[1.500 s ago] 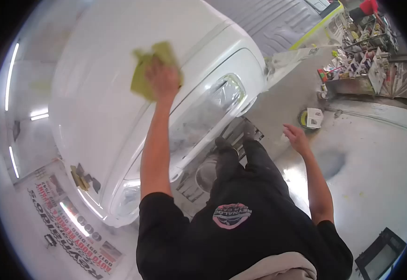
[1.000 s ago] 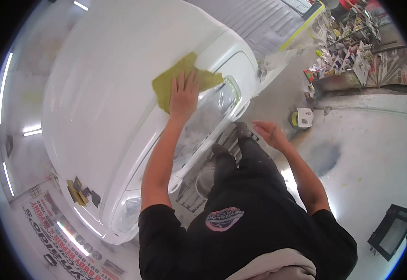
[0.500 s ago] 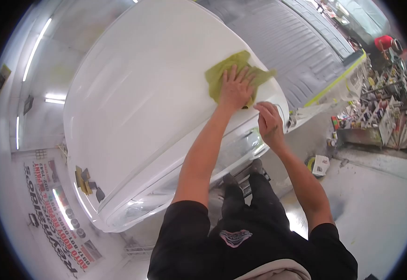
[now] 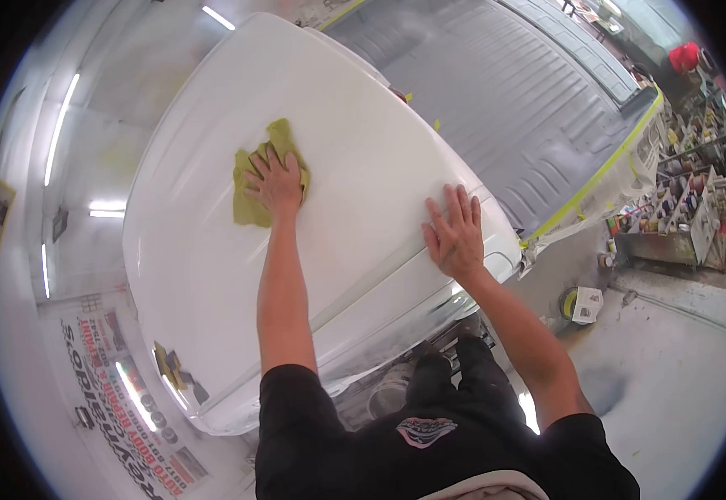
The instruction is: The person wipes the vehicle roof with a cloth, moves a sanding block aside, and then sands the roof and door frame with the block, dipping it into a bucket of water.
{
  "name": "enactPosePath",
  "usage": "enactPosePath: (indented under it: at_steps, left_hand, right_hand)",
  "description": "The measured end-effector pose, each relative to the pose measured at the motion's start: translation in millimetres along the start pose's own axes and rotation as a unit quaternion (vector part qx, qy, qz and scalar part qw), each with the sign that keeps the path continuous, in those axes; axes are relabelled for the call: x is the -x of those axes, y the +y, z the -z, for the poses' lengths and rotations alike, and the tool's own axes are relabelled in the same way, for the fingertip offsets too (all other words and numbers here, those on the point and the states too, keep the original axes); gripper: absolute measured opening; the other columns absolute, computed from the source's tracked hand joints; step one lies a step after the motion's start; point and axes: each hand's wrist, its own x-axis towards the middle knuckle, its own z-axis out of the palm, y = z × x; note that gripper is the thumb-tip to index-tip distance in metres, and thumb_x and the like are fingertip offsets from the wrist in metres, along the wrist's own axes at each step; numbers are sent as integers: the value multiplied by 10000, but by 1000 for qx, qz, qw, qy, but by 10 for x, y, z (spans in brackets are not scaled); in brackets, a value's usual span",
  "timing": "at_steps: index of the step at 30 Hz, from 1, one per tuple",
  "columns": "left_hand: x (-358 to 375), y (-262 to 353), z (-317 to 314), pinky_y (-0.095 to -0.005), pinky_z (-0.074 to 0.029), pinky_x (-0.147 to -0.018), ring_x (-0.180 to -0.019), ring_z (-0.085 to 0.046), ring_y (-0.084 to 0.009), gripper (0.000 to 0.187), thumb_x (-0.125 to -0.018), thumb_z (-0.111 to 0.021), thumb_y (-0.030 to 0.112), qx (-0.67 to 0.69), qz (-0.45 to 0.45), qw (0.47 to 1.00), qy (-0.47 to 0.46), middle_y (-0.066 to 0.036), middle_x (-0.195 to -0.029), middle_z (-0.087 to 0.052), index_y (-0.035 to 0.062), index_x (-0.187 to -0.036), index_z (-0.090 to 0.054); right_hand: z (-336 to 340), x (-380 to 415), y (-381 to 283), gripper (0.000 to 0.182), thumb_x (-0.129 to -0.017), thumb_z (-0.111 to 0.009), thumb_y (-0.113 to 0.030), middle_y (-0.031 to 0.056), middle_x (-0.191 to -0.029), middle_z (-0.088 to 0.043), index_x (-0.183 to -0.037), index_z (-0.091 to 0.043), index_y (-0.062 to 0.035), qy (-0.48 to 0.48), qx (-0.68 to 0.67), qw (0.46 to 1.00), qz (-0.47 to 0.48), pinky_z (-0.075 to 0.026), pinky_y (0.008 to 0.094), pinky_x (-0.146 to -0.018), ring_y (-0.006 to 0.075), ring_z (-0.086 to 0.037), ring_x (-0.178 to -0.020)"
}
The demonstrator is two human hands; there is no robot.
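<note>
My left hand (image 4: 277, 183) lies flat, fingers spread, on a yellow-green cloth (image 4: 252, 208). It presses the cloth against the glossy white roof (image 4: 354, 167) of a vehicle. Part of the cloth is bunched around the fingers and hidden under the palm. Nearer the roof's right side, my right hand (image 4: 456, 236) rests with its fingers stretched out on the white surface, holding nothing.
Beyond the roof lies a grey ridged truck bed (image 4: 496, 92) edged with yellow tape and masking paper. Small dark and tan pads (image 4: 175, 372) sit at the roof's left end. A cart of cans and bottles (image 4: 671, 242) stands at right.
My left hand has carried the cloth leftward across the roof, away from the right edge. My right hand, lifted and curled before, now lies flat on the surface.
</note>
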Motion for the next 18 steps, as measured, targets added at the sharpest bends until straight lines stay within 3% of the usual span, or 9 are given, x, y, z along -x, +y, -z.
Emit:
enactPosePath:
  at_steps: [1, 5, 6, 7, 9, 13, 15, 17, 18]
  left_hand:
    - [-95, 134, -25, -672, -186, -1208, -1530, -209, -498, 722, -1045, -358, 577, 31, 28, 999, 6, -128, -1696, -270, 155, -1629, -319]
    - [-253, 1152, -238, -652, -304, -1166, -1451, -398, -468, 634, -1039, -450, 458, 51, -193, 969, 142, -168, -1595, -440, 91, -1555, -434]
    - [-247, 1449, -158, -641, -311, -1167, -1446, -410, -456, 618, -1027, -470, 440, 100, -199, 970, 100, -160, -1583, -460, 90, -1536, -464]
    - [-274, 1633, -363, -634, -305, -1172, -1447, -418, -437, 602, -1011, -492, 439, 167, -250, 942, 149, -140, -1576, -476, 118, -1520, -491]
    - [-131, 1844, -208, -615, -208, -1227, -1485, -371, -410, 589, -1023, -446, 452, 153, -293, 940, 88, -116, -1607, -441, 165, -1535, -486]
    - [-86, 1203, -72, -609, -178, -1244, -1514, -336, -399, 592, -1028, -419, 493, 210, -298, 931, 17, -102, -1645, -393, 196, -1535, -493]
    - [-202, 487, -84, -590, -204, -1241, -1490, -374, -399, 595, -1023, -428, 506, 76, -225, 969, 64, -115, -1614, -438, 187, -1516, -519]
    - [-282, -400, 0, -588, -309, -1175, -1424, -470, -333, 610, -1016, -444, 519, 109, -145, 975, 128, -127, -1509, -553, 107, -1444, -582]
    - [-289, -872, 74, -597, -257, -1208, -1484, -375, -398, 684, -1037, -374, 590, 83, -85, 993, 26, -102, -1616, -432, 158, -1562, -451]
  right_hand:
    - [5, -1, -11, 453, -949, -647, -250, 303, -1493, -429, -1356, -594, -59, -8, 1, 1000, -3, -302, 685, -1141, 536, -379, -1410]
    - [-38, 13, -15, 452, -938, -634, -199, 274, -1552, -424, -1372, -625, -75, -21, 8, 1000, -12, -246, 616, -1209, 502, -366, -1456]
    - [-62, 15, 7, 455, -937, -627, -187, 270, -1554, -426, -1379, -624, -76, -15, 15, 1000, -8, -242, 613, -1211, 500, -365, -1458]
    - [-91, 30, 37, 459, -937, -620, -175, 265, -1557, -427, -1385, -623, -78, -10, 18, 1000, -1, -239, 611, -1213, 499, -364, -1460]
    - [-123, 32, 39, 470, -935, -602, -152, 257, -1560, -434, -1399, -619, -82, -13, 26, 1000, 9, -234, 604, -1218, 493, -363, -1465]
    - [-125, 17, 72, 476, -951, -552, -152, 261, -1543, -450, -1421, -588, -89, -26, 65, 997, 32, -256, 623, -1201, 490, -379, -1454]
    - [-147, -7, 40, 450, -963, -524, -139, 256, -1530, -470, -1401, -611, -92, -18, 85, 996, 27, -282, 609, -1193, 483, -410, -1433]
    - [-142, -13, 48, 440, -965, -521, -138, 254, -1523, -477, -1391, -621, -93, -15, 79, 996, 31, -289, 609, -1189, 481, -416, -1429]
    - [-155, -12, 37, 435, -965, -520, -137, 253, -1520, -481, -1385, -626, -93, -14, 76, 997, 31, -292, 609, -1187, 480, -420, -1427]
